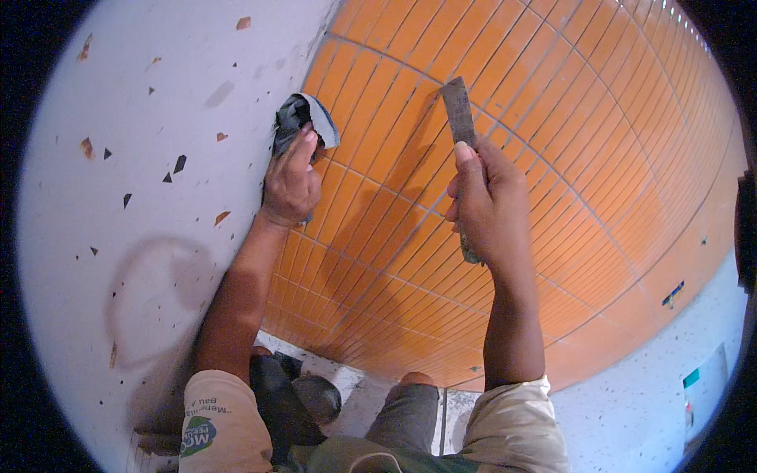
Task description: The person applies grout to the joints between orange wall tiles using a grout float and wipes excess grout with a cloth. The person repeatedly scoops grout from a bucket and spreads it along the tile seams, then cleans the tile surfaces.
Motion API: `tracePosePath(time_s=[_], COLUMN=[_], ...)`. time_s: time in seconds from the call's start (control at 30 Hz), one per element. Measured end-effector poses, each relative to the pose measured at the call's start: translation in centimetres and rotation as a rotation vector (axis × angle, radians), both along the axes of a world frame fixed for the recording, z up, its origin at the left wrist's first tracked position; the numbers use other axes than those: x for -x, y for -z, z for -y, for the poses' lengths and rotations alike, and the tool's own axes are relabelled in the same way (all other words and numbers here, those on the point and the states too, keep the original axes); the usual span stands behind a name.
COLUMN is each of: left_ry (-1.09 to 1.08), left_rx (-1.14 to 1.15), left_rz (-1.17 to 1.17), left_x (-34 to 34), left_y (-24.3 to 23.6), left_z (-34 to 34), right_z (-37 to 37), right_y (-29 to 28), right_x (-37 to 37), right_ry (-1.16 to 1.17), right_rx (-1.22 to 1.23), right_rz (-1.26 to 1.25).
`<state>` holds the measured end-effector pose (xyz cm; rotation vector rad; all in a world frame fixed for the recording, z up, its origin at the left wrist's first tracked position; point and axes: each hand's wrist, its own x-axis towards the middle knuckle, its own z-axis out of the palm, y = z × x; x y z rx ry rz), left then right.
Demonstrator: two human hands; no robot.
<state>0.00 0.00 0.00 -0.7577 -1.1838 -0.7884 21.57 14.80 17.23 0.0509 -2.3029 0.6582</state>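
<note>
- Largest from where I stand is the orange tiled surface [394, 181], ruled with narrow joints; it looks hard and fixed, perhaps slick, with nothing to grasp.
- Along its left edge runs a white speckled surface [102, 205], just as rigid by its look.
- Next comes the scraper [460, 114], in the right hand [493, 197] over the tiles, blade pointing away from the person. I'd judge it light, its flat blade stiff, with an edge worth minding; the handle is the place to take hold. Whether the tip touches the tile, I can't tell.
- Smaller is the cloth [326, 128], by the seam between the tiles and the white surface, at the left hand [290, 189]. It looks soft, light and limp, best bunched under the palm and fingers.
- The right fingers are closed round the scraper's handle, the thumb [467, 158] laid along it toward the blade.
- The left fingers [298, 155] lie close together, nearly straight, against the cloth; their undersides are hidden, so gripping or merely pressing, I can't say.
</note>
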Motion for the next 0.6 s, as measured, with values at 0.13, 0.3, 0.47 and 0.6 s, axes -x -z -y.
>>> tracePosePath(time_s=[0.13, 0.3, 0.47, 0.6], left_ry=[0.022, -0.008, -0.039, -0.035], left_rx=[0.028, -0.008, 0.04, 0.046], left_rz=[-0.044, -0.036, -0.013, -0.016], left_x=[0.1, 0.2, 0.7, 0.9], left_y=[-0.4, -0.4, -0.1, 0.1], left_z=[0.8, 0.0, 0.6, 0.8], right_z=[0.7, -0.8, -0.4, 0.0], right_y=[-0.4, 1.6, 0.2, -0.5], right_x=[-2.1, -3.9, -3.5, -3.2], right_ry=[0.033, -0.03, 0.005, 0.009], right_rx=[-0.007, -0.031, 0.101, 0.162], right_rz=[0.367, 0.328, 0.068, 0.073])
